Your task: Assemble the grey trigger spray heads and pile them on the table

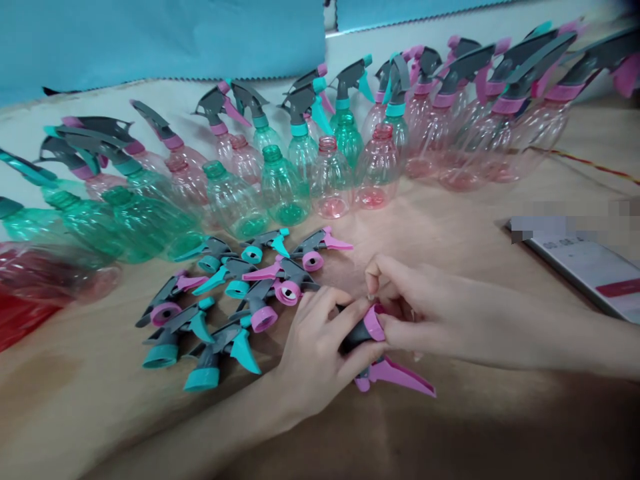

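A grey trigger spray head [356, 339] with a pink collar [374, 323] and a pink trigger [403, 375] is in my left hand [315, 343], whose fingers wrap round its neck. The collar faces right. My right hand [415, 303] is closed at that collar, its thumb against the rim and its other fingers bent around the opening. A tiny pale spot shows at the right index fingertip, too small to make out. Left of my hands lie several loose spray heads, some with a turquoise collar [202, 379], others with a pink collar [264, 319].
Behind them stand several clear green bottles [285, 187] and pink bottles [332, 175] without tops. Farther back, a row of bottles carries spray heads [303, 103]. A phone [575, 260] lies at the right, near a twisted cord [595, 164]. Something red [25, 317] is at the left edge.
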`<action>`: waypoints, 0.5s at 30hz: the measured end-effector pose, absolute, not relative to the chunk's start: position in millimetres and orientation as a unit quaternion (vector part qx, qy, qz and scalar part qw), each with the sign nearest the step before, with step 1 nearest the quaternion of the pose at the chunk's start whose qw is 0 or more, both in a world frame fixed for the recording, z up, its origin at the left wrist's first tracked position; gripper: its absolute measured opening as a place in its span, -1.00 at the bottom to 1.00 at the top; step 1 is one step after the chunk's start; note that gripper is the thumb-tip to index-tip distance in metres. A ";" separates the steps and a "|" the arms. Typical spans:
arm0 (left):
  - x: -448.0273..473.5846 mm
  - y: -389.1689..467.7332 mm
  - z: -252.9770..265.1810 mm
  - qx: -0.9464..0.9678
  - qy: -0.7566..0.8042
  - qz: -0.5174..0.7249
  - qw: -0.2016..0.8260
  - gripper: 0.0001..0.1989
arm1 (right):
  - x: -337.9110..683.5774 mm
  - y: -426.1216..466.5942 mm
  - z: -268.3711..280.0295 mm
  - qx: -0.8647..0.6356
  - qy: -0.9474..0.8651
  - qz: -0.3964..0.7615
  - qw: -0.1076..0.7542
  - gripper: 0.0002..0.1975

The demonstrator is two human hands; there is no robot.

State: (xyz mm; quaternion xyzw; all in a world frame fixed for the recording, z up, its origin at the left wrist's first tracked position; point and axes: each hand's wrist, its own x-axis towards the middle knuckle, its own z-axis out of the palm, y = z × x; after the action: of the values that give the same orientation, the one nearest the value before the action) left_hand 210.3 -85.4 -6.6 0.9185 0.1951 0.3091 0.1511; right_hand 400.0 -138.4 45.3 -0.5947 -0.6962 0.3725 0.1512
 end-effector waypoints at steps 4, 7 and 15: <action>210.5 -85.9 -6.2 0.917 0.192 0.317 0.147 -0.70 | 397.5 -144.8 43.6 -0.567 -0.720 0.359 0.176 -0.90; 210.1 -85.7 -6.6 0.916 0.189 0.320 0.150 -0.70 | 395.0 -145.7 43.4 -0.564 -0.728 0.345 0.179 -0.83; 210.8 -84.0 -8.2 0.899 0.195 0.339 0.198 -0.64 | 408.3 -134.8 54.9 -0.553 -0.733 0.364 0.154 -0.92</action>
State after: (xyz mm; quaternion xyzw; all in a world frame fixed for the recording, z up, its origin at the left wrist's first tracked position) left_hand 210.8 -84.0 -8.2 0.8989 0.1955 0.3386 0.1977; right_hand 408.3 -134.8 54.9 -0.5533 -0.7333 0.3637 0.1543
